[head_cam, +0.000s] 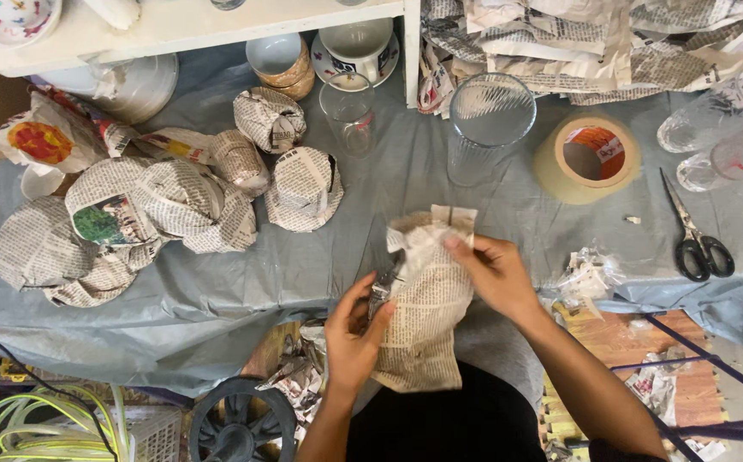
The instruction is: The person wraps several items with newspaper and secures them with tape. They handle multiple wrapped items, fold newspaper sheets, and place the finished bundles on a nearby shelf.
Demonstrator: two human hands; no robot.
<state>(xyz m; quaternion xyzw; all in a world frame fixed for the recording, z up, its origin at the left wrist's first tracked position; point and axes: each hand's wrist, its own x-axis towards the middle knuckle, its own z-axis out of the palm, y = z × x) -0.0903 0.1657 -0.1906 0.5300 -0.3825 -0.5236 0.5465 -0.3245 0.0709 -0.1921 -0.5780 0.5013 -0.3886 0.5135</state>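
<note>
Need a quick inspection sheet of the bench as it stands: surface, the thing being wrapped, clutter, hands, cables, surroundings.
Surface: grey plastic sheet covers the table, creased.
Job's things: newspaper-wrapped item held over the table's near edge; what is inside cannot be told.
Clutter: wrapped newspaper bundles at left; ribbed glass, small glass, tape roll, scissors, paper scraps.
Hands: left hand grips the wrap's left side; right hand pinches its top fold.
Cables: yellow-green hose or cable coil on the floor at lower left.
Surroundings: white shelf with cups; loose newspaper stack at upper right; wooden pallet below.
</note>
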